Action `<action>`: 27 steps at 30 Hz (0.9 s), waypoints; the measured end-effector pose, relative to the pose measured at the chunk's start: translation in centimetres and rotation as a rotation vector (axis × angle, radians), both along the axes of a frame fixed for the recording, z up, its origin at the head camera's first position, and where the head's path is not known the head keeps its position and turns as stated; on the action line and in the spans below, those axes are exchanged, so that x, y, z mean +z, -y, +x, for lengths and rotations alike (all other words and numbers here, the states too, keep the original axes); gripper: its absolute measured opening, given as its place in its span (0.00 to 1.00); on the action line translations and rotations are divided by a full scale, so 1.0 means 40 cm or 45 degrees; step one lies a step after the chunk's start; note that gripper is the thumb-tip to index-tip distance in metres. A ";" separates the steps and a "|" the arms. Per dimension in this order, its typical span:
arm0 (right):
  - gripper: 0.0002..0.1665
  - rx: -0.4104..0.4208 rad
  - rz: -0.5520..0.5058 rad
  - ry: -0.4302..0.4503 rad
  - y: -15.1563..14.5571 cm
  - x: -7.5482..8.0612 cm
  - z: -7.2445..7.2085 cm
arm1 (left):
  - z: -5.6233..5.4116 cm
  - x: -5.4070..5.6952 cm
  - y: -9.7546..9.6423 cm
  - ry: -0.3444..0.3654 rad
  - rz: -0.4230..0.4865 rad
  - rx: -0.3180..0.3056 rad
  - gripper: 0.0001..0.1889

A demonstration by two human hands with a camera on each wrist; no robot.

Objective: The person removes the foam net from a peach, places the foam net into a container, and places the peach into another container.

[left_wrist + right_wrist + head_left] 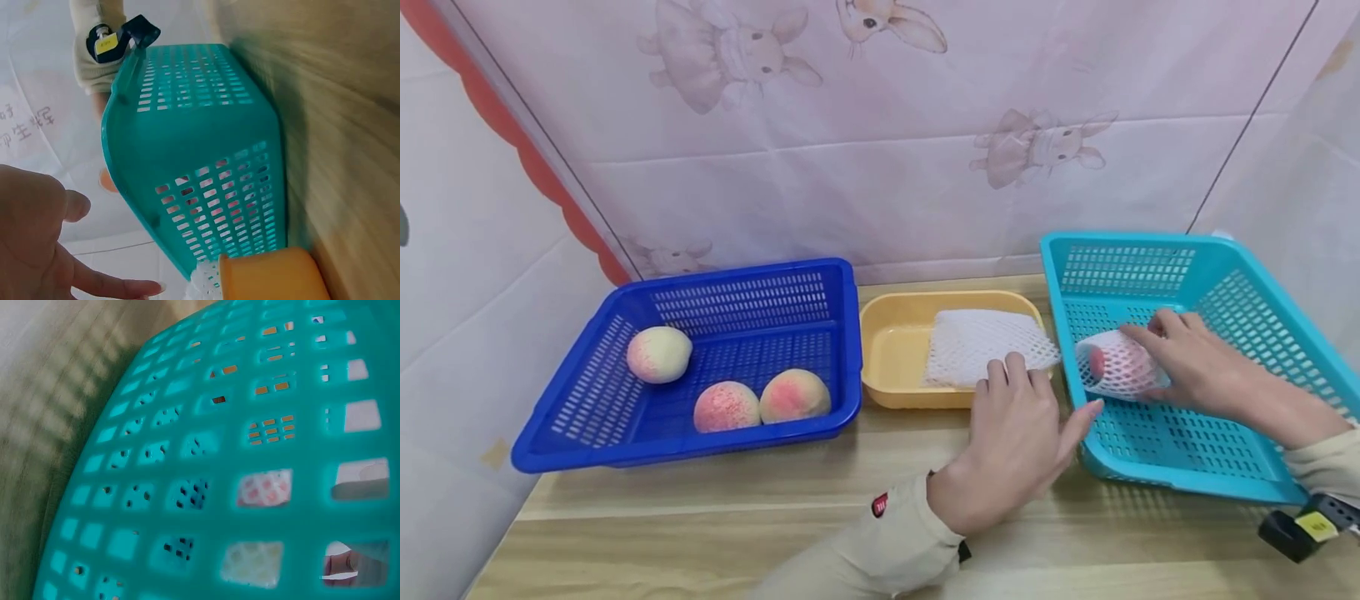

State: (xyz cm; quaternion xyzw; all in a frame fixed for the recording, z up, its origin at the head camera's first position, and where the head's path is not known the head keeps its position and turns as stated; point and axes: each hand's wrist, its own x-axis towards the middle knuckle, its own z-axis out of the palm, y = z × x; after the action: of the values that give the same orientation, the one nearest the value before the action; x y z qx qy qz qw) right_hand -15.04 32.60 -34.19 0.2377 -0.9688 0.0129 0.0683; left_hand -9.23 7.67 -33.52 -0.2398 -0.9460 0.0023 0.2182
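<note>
My right hand (pixel 1206 367) reaches into the teal basket (pixel 1161 477) and grips a pink peach wrapped in a white foam net (pixel 1123 365), low near the basket's left wall. Through the holes of that wall in the right wrist view, bits of the netted peach (pixel 265 489) show pink and white. My left hand (pixel 1011 446) is held with relaxed fingers and thumb spread, between the yellow tray (pixel 887 379) and the teal basket. Flat white foam nets (pixel 981 346) lie in the tray, just beyond the left fingertips. Nothing is in the left hand (pixel 31 234) in its wrist view.
At the left stands a blue basket (pixel 685 454) with three peaches: one pale peach (pixel 659 354) at the back left, a speckled peach (pixel 727 407) and another peach (pixel 795 396) in front. A wooden table (pixel 760 533) carries everything, with a rabbit-print curtain (pixel 887 200) behind.
</note>
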 end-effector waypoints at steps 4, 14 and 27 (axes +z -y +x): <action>0.46 0.017 -0.060 -0.015 0.002 -0.004 0.002 | 0.001 0.008 -0.018 0.229 0.054 -0.056 0.39; 0.60 -0.057 -0.163 0.309 0.011 -0.005 -0.008 | 0.020 -0.030 -0.076 0.430 0.021 -0.009 0.43; 0.56 -0.045 -0.064 0.376 0.008 -0.020 -0.018 | 0.010 -0.055 -0.067 0.171 0.019 -0.087 0.35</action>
State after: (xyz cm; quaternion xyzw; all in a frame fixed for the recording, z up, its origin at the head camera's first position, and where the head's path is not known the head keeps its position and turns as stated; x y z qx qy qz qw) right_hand -15.74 32.26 -34.99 0.2144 -0.9718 0.0709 -0.0686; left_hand -8.83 10.35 -35.71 -0.2701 -0.9497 -0.0283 0.1559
